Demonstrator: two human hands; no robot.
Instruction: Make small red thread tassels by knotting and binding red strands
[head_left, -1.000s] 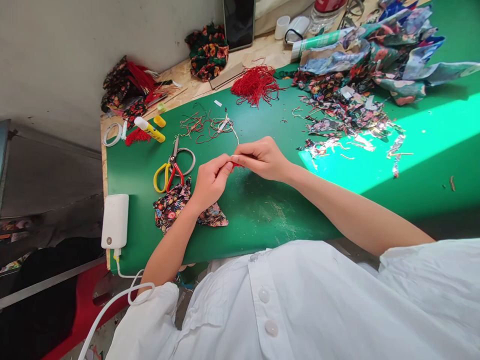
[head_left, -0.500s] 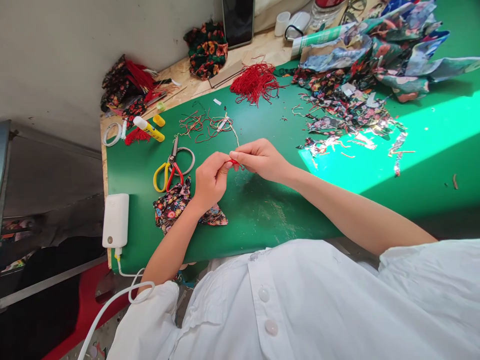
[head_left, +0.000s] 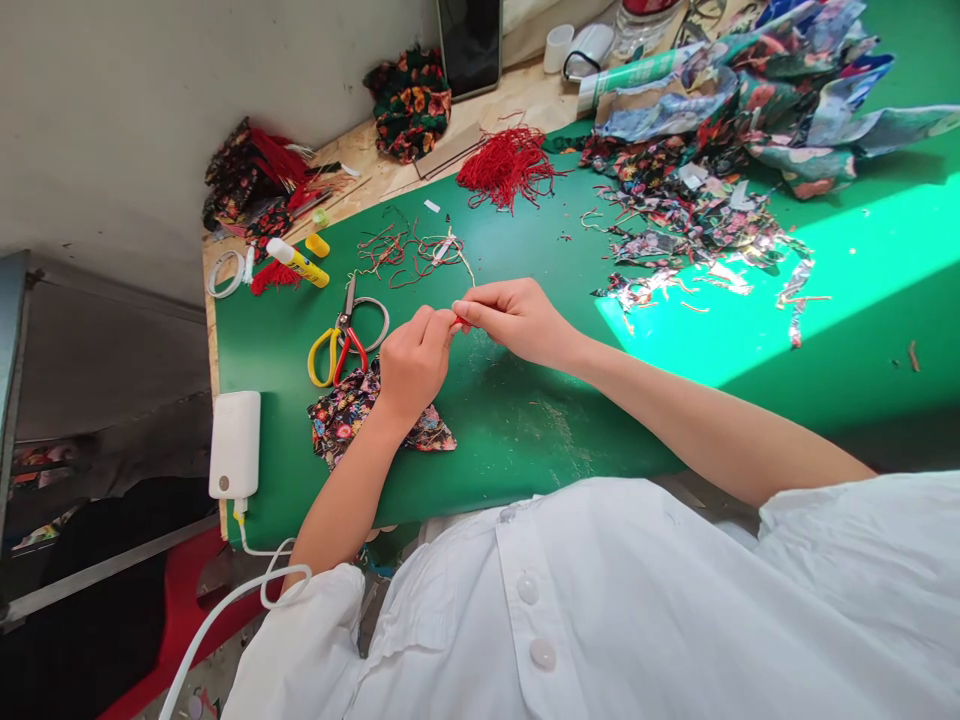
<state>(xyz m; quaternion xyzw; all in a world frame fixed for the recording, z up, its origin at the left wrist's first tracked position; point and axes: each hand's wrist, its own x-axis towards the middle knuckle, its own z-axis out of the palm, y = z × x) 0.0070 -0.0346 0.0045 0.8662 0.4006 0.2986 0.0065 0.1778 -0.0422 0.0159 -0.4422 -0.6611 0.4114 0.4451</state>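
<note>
My left hand (head_left: 415, 362) and my right hand (head_left: 519, 318) meet above the green tabletop, their fingertips pinched together. Between them is a short bit of red cord (head_left: 462, 321), mostly covered by the fingers. A pale string (head_left: 469, 268) runs from just behind my right fingers back to a loose tangle of red and cream threads (head_left: 390, 250). Under my left wrist lies a piece of dark floral fabric (head_left: 341, 415). Just left of that hand, scissors (head_left: 343, 335) with one yellow and one red handle rest across a grey ring (head_left: 376, 318).
Farther back are a bundle of red cords (head_left: 504, 168), a glue stick (head_left: 298, 262) and a leaning phone (head_left: 470, 45). Fabric scraps (head_left: 690, 215) and larger cloth pieces (head_left: 787, 90) cover the back right. A white power bank (head_left: 234, 445) with a cable sits at the left edge.
My left hand has turned over slightly, and its back now faces up more. The joined fingertips have shifted a little left, and less of the red cord shows.
</note>
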